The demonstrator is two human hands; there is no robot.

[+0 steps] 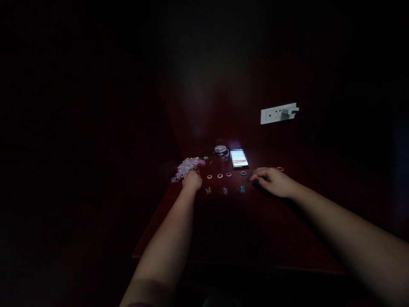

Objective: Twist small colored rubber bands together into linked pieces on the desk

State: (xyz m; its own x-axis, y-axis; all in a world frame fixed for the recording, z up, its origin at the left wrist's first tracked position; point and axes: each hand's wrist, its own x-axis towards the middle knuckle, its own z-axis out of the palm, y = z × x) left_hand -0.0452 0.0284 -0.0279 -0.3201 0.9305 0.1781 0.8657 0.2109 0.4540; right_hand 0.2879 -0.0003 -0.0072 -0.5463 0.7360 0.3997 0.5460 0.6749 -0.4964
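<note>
At the left edge of a heap of small coloured elastic bands [188,166], my left hand [192,181] is curled closed with its knuckles up. Its fingertips are hidden, so anything in them cannot be made out. My right hand [271,181] rests low over the table, fingers loosely bent and thumb apart, with nothing visible held. Beside its fingertips lies a blue ring-shaped band [243,173]. Leftward in the same row are a purple ring [228,174], a pink ring [220,175] and a yellow ring [209,176]. Nearer me sit small bunches of yellowish [208,190], purple [224,191] and blue bands [241,189].
A clear lidded jar [220,152] and a lit phone [239,158] stand behind the rows. An orange-pink ring [280,169] lies beyond my right hand. A white wall socket [277,113] holds a plug. The dark red table [243,234] ends near me; surroundings are very dark.
</note>
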